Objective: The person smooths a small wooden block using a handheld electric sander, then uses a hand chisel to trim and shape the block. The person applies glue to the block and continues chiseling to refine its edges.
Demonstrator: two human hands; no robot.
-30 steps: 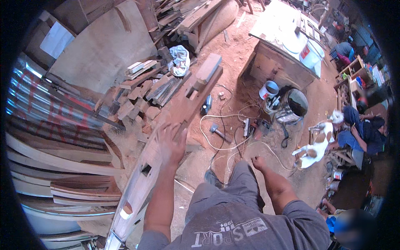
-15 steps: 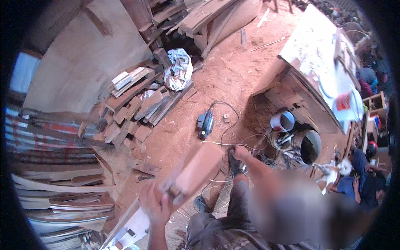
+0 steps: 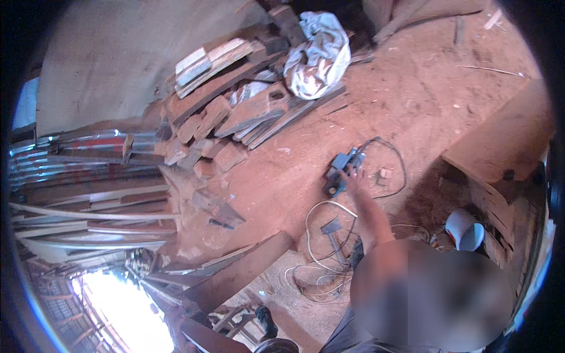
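Observation:
Far ahead of me, my right hand [image 3: 355,178] reaches a dark electric hand planer [image 3: 338,174] on the sandy ground. Its fingers are stretched out over the planer's near side, not wrapped round it. Low on the left, my left hand [image 3: 175,317] is in shadow at the near end of a thick wooden beam [image 3: 247,272]. Bright glare beside that hand hides its fingers, so its grip is unclear. The beam slants away to the right, its far end close to the ground.
A pale cable [image 3: 312,220] coils round a flat-headed tool with a handle [image 3: 332,233]. Offcuts [image 3: 215,120] and a white sack [image 3: 318,56] are piled ahead left. A white bucket [image 3: 465,230] stands right beside a wooden bench [image 3: 500,147]. Long boards [image 3: 100,226] lie far left.
My right hand has gone from beside my foot forward to the planer. The beam, raised in my left hand before, now lies lower and farther left. The view has shifted.

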